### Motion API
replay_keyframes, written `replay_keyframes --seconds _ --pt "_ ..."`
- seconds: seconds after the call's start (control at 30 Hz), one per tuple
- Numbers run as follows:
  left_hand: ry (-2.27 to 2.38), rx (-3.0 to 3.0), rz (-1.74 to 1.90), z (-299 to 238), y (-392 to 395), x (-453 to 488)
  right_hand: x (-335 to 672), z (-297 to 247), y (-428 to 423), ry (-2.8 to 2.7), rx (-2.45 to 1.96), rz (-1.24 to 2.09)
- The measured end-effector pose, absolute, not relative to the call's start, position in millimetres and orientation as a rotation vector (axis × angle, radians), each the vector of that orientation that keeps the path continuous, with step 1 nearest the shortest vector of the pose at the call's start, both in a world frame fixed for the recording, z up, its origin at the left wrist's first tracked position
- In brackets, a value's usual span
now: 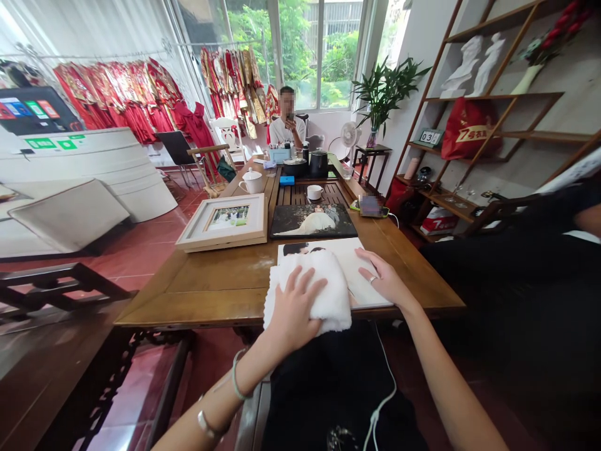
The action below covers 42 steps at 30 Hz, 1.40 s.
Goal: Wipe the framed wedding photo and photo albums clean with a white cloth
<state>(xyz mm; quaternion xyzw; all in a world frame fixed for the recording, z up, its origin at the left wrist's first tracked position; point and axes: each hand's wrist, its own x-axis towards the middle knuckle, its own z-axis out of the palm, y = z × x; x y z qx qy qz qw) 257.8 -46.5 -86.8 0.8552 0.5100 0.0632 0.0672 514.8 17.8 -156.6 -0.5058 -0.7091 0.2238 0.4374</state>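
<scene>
A white cable (382,401) runs down my dark lap, closest to me. My left hand (293,307) lies flat, fingers spread, pressing a white cloth (328,288) onto the near-left corner of a white photo panel (347,257). My right hand (385,279) rests open on the panel's right side, holding nothing. The panel lies under both hands, its long axis running left to right along the table edge (188,313); the left hand is nearer the cloth. Beyond my fingers lie one dark photo print (312,220) and one framed photo (225,220), side by side. One cloth, three pictures.
</scene>
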Motion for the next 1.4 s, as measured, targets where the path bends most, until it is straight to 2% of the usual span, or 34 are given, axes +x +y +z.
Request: replay_keyframes --seconds 0.27,0.43,0.57,0.83,0.97,1.23,1.4 --pt "1.547 2.602 0.256 -86 46 282 516 -159 20 -1.737 -1.257 0.566" --pt "1.543 2.598 0.273 -86 66 292 515 -160 22 -1.716 -1.275 0.546" --pt "1.516 2.636 0.264 -89 44 294 515 -159 22 -1.706 -1.283 0.546" --pt "1.418 2.664 0.251 -96 -49 288 515 -159 22 -1.727 -1.268 0.532" --pt "1.390 2.671 0.223 -97 -65 288 517 -160 22 -1.755 -1.238 0.527" --pt "1.423 2.651 0.192 -85 9 296 516 -157 21 -1.754 -1.245 0.534" --pt "1.223 2.732 0.222 -82 65 294 514 -155 21 -1.742 -1.238 0.547"
